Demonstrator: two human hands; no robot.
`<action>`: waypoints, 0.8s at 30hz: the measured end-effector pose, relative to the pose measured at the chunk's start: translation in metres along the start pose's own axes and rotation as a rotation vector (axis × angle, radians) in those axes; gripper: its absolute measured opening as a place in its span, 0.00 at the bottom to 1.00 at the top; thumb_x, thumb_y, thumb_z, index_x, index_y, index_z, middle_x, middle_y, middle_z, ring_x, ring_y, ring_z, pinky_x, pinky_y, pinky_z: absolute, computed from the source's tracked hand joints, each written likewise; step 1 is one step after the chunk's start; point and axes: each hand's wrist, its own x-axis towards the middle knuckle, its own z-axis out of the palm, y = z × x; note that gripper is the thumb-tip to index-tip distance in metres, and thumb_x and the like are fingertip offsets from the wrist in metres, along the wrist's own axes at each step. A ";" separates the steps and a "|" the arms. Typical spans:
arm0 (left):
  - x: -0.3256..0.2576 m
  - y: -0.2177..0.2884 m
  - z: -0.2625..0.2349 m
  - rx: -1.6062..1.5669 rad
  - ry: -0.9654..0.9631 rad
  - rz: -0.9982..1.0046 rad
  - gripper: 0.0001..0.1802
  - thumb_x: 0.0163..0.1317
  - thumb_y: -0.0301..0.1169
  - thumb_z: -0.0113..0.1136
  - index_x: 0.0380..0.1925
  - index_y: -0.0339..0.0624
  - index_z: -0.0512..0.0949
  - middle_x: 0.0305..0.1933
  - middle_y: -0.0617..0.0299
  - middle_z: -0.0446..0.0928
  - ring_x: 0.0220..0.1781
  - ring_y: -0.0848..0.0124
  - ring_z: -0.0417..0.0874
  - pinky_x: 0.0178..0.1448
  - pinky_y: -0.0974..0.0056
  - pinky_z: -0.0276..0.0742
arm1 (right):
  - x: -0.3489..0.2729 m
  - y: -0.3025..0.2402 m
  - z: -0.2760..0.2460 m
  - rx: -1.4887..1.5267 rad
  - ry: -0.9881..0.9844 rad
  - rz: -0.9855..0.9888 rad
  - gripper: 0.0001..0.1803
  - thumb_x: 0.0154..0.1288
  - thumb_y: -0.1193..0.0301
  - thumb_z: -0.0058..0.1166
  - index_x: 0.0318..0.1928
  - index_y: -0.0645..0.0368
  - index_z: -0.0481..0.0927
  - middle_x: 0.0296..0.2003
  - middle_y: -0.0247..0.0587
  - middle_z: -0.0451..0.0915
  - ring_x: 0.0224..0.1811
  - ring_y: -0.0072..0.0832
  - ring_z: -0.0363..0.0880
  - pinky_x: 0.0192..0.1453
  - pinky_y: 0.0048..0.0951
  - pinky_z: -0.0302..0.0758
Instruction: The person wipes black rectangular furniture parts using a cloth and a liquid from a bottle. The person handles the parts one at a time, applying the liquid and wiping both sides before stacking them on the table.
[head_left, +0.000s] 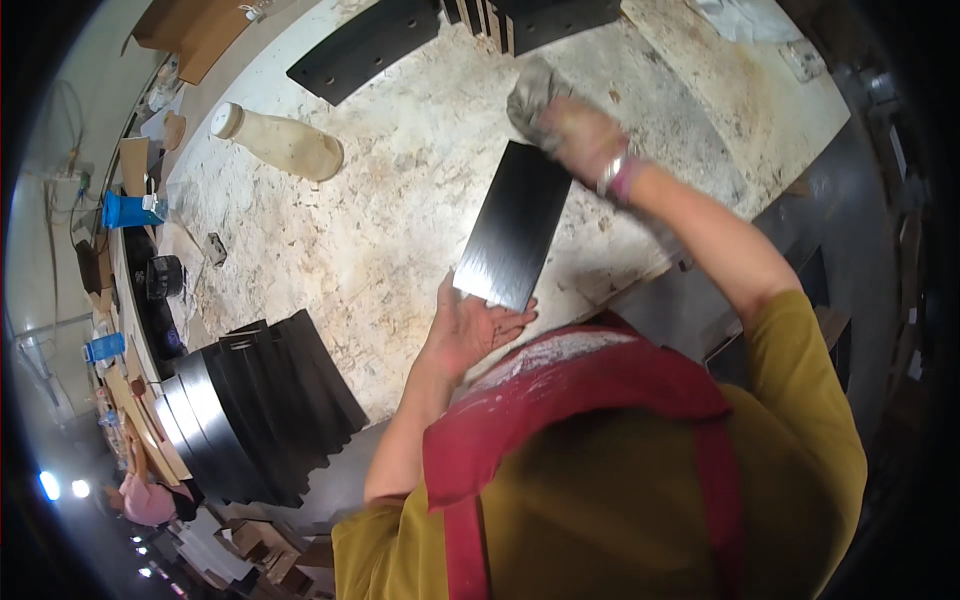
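A smooth black rectangular panel (513,225) lies at a slant near the front of the worktable, with a bright shine along its near end. My left hand (470,325) holds its near end, the thumb by the left corner and the fingers at the near edge. Just beyond the far end, my right hand (587,138) is closed around a crumpled grey rag (537,95). The right hand is blurred by motion, and a bracelet (612,172) circles its wrist. Whether the rag touches the panel is hard to tell.
The stained pale worktable (400,220) carries a cloudy plastic bottle (285,145) lying at left. A fanned stack of black panels (265,410) stands near left; black curved pieces (365,45) with holes lie at the far edge. A person in pink (150,500) is far off left.
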 end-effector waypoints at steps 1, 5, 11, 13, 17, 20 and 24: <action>0.001 0.002 -0.002 -0.008 -0.011 0.020 0.53 0.58 0.70 0.42 0.68 0.33 0.53 0.60 0.23 0.64 0.61 0.39 0.72 0.62 0.50 0.74 | -0.009 -0.038 -0.008 0.042 0.028 -0.156 0.12 0.60 0.71 0.53 0.44 0.56 0.81 0.41 0.44 0.80 0.42 0.37 0.81 0.46 0.36 0.78; -0.010 -0.002 -0.013 -0.079 0.108 0.015 0.58 0.53 0.75 0.40 0.68 0.36 0.53 0.60 0.23 0.64 0.62 0.38 0.70 0.64 0.48 0.72 | -0.058 -0.093 0.005 0.188 -0.241 -0.535 0.08 0.61 0.65 0.50 0.38 0.51 0.79 0.37 0.38 0.80 0.39 0.30 0.79 0.51 0.36 0.76; -0.007 -0.002 0.006 0.059 0.168 0.033 0.54 0.59 0.71 0.38 0.68 0.32 0.52 0.61 0.25 0.64 0.61 0.38 0.71 0.62 0.49 0.74 | -0.013 0.037 0.001 -0.006 0.023 0.071 0.15 0.54 0.73 0.56 0.45 0.57 0.80 0.40 0.45 0.79 0.44 0.41 0.79 0.46 0.38 0.78; -0.009 -0.002 0.003 0.079 0.146 0.062 0.54 0.60 0.70 0.39 0.67 0.30 0.53 0.61 0.25 0.64 0.63 0.40 0.70 0.62 0.51 0.74 | -0.013 -0.023 -0.016 0.161 -0.061 -0.011 0.13 0.56 0.74 0.55 0.44 0.56 0.80 0.42 0.44 0.79 0.44 0.38 0.79 0.47 0.36 0.78; -0.013 -0.010 0.031 0.463 0.452 0.182 0.53 0.57 0.68 0.47 0.67 0.32 0.55 0.62 0.26 0.63 0.63 0.43 0.70 0.61 0.53 0.75 | -0.063 -0.126 0.009 0.257 -0.124 -0.546 0.14 0.60 0.73 0.48 0.46 0.54 0.79 0.46 0.43 0.79 0.50 0.35 0.77 0.56 0.36 0.73; -0.009 -0.004 -0.008 0.086 0.134 0.070 0.52 0.58 0.69 0.45 0.67 0.35 0.56 0.61 0.27 0.65 0.61 0.42 0.72 0.59 0.52 0.77 | -0.035 -0.078 0.016 0.076 -0.134 -0.350 0.11 0.59 0.74 0.49 0.41 0.52 0.82 0.39 0.43 0.81 0.43 0.37 0.81 0.48 0.36 0.77; -0.009 -0.005 -0.002 0.053 0.092 0.041 0.52 0.59 0.71 0.37 0.67 0.36 0.55 0.59 0.28 0.68 0.61 0.41 0.72 0.59 0.51 0.76 | -0.014 -0.007 0.013 0.170 0.192 -0.211 0.08 0.55 0.75 0.55 0.37 0.55 0.81 0.36 0.42 0.81 0.35 0.34 0.81 0.38 0.35 0.79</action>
